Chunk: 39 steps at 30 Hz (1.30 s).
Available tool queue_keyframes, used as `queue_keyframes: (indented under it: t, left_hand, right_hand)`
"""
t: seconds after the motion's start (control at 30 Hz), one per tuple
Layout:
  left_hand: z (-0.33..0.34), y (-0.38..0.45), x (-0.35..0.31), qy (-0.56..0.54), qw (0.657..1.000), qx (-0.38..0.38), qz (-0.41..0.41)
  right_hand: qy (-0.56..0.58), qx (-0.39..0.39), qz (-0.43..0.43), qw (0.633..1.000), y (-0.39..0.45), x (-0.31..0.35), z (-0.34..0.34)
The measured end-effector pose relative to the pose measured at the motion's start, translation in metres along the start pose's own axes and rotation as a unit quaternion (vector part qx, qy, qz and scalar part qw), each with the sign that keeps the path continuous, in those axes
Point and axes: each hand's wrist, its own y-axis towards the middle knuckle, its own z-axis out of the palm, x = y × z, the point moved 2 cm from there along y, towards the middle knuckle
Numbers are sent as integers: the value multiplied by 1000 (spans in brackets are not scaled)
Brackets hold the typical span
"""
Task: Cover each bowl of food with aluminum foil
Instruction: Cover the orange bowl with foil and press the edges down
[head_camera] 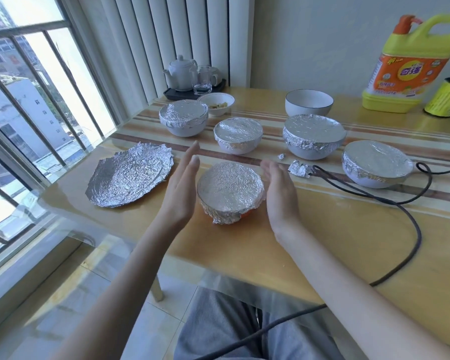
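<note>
The only lettering stands on the jug (411, 66), a yellow detergent jug at the table's far right; its orange label carries two large Chinese characters in a yellow oval, seemingly 奇强, though the blur leaves that uncertain; smaller characters sit at the label's top left, too blurred to read; small round badges and a line of fine print along the label's lower edge cannot be made out; the dark roll (446, 97) beside the jug shows faint print on its yellow wrap, illegible; nothing else in view bears readable text or numbers.
</note>
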Motion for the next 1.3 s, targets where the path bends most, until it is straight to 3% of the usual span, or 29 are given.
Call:
queue_keyframes:
  t: [0.13, 0.2, 0.37, 0.53, 0.6, 0.67, 0.73, 0.8, 0.9, 0.97, 1.03, 1.17, 1.3]
  left_hand:
    - [15, 13, 4, 14, 999, 35, -20]
    - [21, 14, 5, 54, 998, 11, -18]
    - [23, 13, 7, 38, 998, -22, -39]
    - [21, 6, 13, 6, 997, -13, -76]
    - [13, 5, 12, -37, 994, 46, -93]
    - [-4, 4, 5, -23, 987, 146, -62]
    - [-23, 7, -6, 98, 964, 246, -2]
    - [-28, 16, -21, 263, 903, 337, 39]
    - [-4, 30, -38, 400, 816, 413, 57]
    - [13, 34, -41, 429, 784, 443, 70]
    - [21, 35, -42, 440, 773, 453, 57]
    - [23, 32, -43, 442, 785, 432, 39]
    - [26, 29, -43, 449, 791, 415, 29]
  right_hand:
    - [-82, 60, -33, 994, -1, 7, 16]
    - [-90, 55, -27, 994, -1, 5, 17]
    - [-93, 55, -25, 994, 6, 3, 18]
    - [-122, 142, -16, 982, 15, 3, 10]
    - [-126, 149, -23, 980, 16, 9, 2]
    - [-122, 63, -54, 989, 11, 16, -16]
    - [-168, -34, -75, 982, -7, 24, -39]
    - [-178, -12, -25, 984, -33, 23, -53]
    - [-70, 139, 186, 970, -68, 14, -45]
    - [46, 180, 274, 944, -78, 10, -35]
    - [104, 175, 286, 937, -77, 8, -29]
    - [197, 116, 265, 937, -77, 7, -25]
    - [231, 75, 264, 933, -80, 5, -22]
